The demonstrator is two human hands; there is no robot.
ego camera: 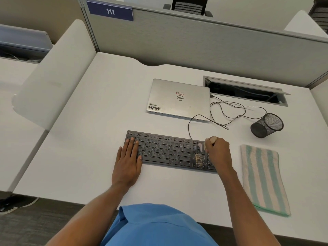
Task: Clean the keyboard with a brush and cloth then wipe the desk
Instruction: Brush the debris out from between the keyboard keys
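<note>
A wide white laminate desk (pixel 85 157) fills the view, walled at 12 o'clock by a grey fabric partition (pixel 195 43) that carries a dark blue sign reading 111 (pixel 110 11) at its 10 o'clock corner. A curved white side panel (pixel 53 73) closes the desk at 9 o'clock. Beyond the partition, at 12 o'clock, stands a black mesh-backed office chair (pixel 188 5).

The flat black keyboard (pixel 165 150) lies at the middle of the desk, near the front edge. The left hand (pixel 128 157) rests flat on its 9 o'clock end, fingers straight and close together. The right hand (pixel 217 150) is curled round a small brush with a pale wooden handle (pixel 213 139), whose light bristles meet the keys at the keyboard's 3 o'clock end. Just below the bristles, tan crumbs (pixel 199 159) are scattered over the keys.

At 3 o'clock from the keyboard, apart from it, lies a folded cloth striped in green and cream (pixel 262 178). At 12 o'clock sits a closed silver laptop with stickers (pixel 179 100); a thin black cable (pixel 230 110) loops from its right side across the desk. At 2 o'clock a black wire-mesh pen cup (pixel 266 126) lies on its side, and behind it an open rectangular cable hatch (pixel 245 91) is set into the desk
</note>
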